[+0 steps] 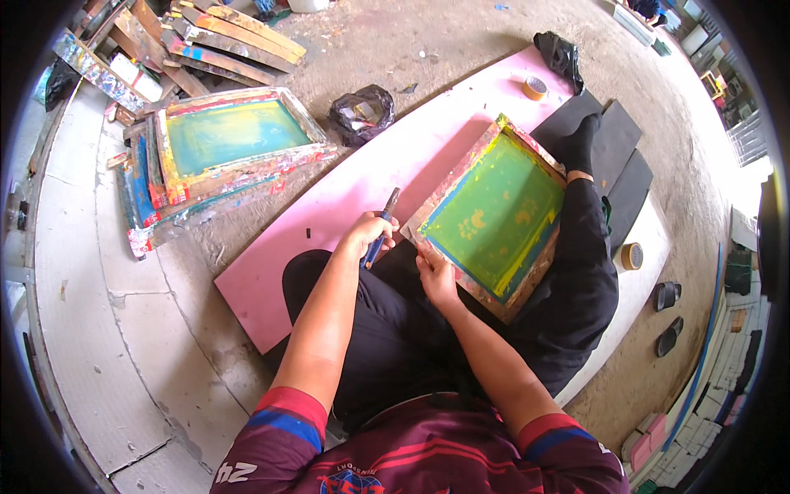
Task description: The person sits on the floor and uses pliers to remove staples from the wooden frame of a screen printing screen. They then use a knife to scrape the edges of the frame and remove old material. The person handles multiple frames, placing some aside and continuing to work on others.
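Observation:
My left hand [367, 234] is closed around blue-handled pliers [378, 248], their dark metal end pointing up and away from me. My right hand [437, 278] grips the near wooden edge of a screen printing frame [473, 288], thumb on top. The frame's mesh is green with yellow smears and a blue border, and its wood is paint-stained. It lies tilted between my legs, its right side against my right leg. The pliers are just left of the frame's near corner, apart from it.
I sit on a pink board [354, 185]. More stained screen frames [247, 160] are stacked at the left, near wood strips [234, 37] and a black plastic bag [362, 115]. Tape rolls [535, 88] and dark sheets [613, 136] lie on the right; slippers [668, 336] are beyond.

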Available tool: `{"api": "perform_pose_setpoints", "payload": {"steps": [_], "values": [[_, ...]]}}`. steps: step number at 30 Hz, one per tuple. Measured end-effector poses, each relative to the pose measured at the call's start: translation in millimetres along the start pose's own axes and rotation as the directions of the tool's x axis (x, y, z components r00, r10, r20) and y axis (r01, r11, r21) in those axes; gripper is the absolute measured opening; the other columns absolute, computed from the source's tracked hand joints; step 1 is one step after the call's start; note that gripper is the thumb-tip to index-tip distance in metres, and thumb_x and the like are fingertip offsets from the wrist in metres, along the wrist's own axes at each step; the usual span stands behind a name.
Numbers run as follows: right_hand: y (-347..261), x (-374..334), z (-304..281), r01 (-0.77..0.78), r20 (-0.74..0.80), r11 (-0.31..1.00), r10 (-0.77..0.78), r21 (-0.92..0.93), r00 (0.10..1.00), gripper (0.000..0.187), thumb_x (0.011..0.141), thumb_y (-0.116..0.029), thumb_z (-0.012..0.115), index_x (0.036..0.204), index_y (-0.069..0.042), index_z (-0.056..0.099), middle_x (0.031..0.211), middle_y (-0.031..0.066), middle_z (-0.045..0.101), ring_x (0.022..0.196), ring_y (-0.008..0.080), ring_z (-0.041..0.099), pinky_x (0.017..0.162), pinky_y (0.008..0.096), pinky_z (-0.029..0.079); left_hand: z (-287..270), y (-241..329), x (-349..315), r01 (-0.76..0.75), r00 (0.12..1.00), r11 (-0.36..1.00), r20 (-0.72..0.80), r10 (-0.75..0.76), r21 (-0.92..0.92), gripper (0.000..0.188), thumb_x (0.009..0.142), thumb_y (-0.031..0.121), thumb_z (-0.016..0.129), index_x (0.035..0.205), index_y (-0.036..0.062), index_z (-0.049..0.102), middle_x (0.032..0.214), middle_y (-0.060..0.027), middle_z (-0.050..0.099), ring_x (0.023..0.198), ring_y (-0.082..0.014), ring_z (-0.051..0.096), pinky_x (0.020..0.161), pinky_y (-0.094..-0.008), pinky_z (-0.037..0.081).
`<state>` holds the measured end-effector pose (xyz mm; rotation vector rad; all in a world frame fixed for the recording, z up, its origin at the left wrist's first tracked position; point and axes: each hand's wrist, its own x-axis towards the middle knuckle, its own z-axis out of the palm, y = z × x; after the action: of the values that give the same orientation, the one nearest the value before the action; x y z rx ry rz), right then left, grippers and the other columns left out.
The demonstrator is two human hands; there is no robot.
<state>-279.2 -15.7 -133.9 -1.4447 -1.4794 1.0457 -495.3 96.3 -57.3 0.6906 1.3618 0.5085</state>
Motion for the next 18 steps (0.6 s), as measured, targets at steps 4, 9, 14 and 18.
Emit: {"api": "perform_pose_setpoints", "payload": {"steps": [4, 9, 14, 18], "values": [[-32, 15, -4, -0.169, 0.071, 0.949, 0.155, 0.266, 0.985, 0.043, 0.113, -0.022, 0.062, 0.154, -0.011, 0.062, 0.074, -0.0003, 0.058, 0.046, 0.0087, 0.044, 0.041, 0.0267, 0.036, -7, 2, 2, 0.000, 1.000, 1.000, -0.025, 0.000, -0.010, 0.025, 0.085, 0.003, 0.072, 0.110, 0.0021, 0.072, 0.095, -0.0100, 0.076, 0.071, -0.0222, 0.074, 0.064, -0.0360, 0.060], [-89, 10, -38, -0.211, 0.219, 0.958, 0.167, 0.193, 0.961, 0.045, 0.108, -0.016, 0.067, 0.152, -0.008, 0.064, 0.093, 0.0122, 0.073, 0.074, 0.0208, 0.068, 0.068, 0.0333, 0.055, -3, 6, -2, -0.071, 0.994, 0.997, -0.081, 0.072, 0.007, 0.025, 0.097, 0.022, 0.078, 0.113, 0.0046, 0.070, 0.093, -0.0088, 0.076, 0.068, -0.0180, 0.073, 0.064, -0.0347, 0.061], [-157, 8, -69, 0.004, 0.119, 0.999, 0.001, -0.041, 0.993, 0.042, 0.103, -0.013, 0.074, 0.144, -0.008, 0.069, 0.121, 0.0205, 0.079, 0.112, 0.0337, 0.077, 0.097, 0.0401, 0.059, 2, 28, -38, -0.244, 0.966, 0.946, -0.143, 0.217, -0.215, 0.034, 0.103, 0.035, 0.078, 0.116, 0.0058, 0.066, 0.089, -0.0056, 0.076, 0.062, -0.0133, 0.069, 0.060, -0.0310, 0.059], [-163, 15, -68, 0.071, 0.122, 0.997, -0.068, -0.017, 0.990, 0.041, 0.102, -0.015, 0.075, 0.142, -0.007, 0.071, 0.121, 0.0203, 0.078, 0.110, 0.0326, 0.077, 0.096, 0.0401, 0.059, -18, 12, -27, -0.311, 0.909, 0.950, -0.298, 0.291, -0.022, 0.030, 0.102, 0.034, 0.078, 0.108, 0.0059, 0.068, 0.086, -0.0051, 0.074, 0.062, -0.0130, 0.069, 0.056, -0.0278, 0.054]]}}
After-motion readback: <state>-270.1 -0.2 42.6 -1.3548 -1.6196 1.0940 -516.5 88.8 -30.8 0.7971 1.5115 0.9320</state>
